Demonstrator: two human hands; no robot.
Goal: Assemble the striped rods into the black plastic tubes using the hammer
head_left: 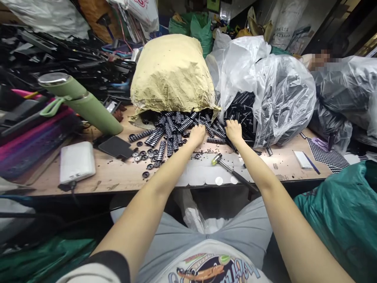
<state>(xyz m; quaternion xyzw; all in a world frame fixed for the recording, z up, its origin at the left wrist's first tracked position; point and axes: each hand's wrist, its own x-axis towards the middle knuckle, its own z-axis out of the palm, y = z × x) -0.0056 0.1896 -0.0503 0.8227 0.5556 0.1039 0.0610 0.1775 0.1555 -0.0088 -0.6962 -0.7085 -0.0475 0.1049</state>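
Here, two hands [196,135] [234,131] on ribbed rods [171,131]

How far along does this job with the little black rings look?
Done: a few loose rings lie apart on the table. In hand: the left hand and right hand both rest on the stacks of rings spilling from the paper sack. Left: the sack looks full, and the hammer lies untouched.

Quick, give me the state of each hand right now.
Left hand: curled, resting on the stacked black rings; a grip cannot be told.
Right hand: fingers bent, on the black pieces by the clear bag; a grip cannot be told.
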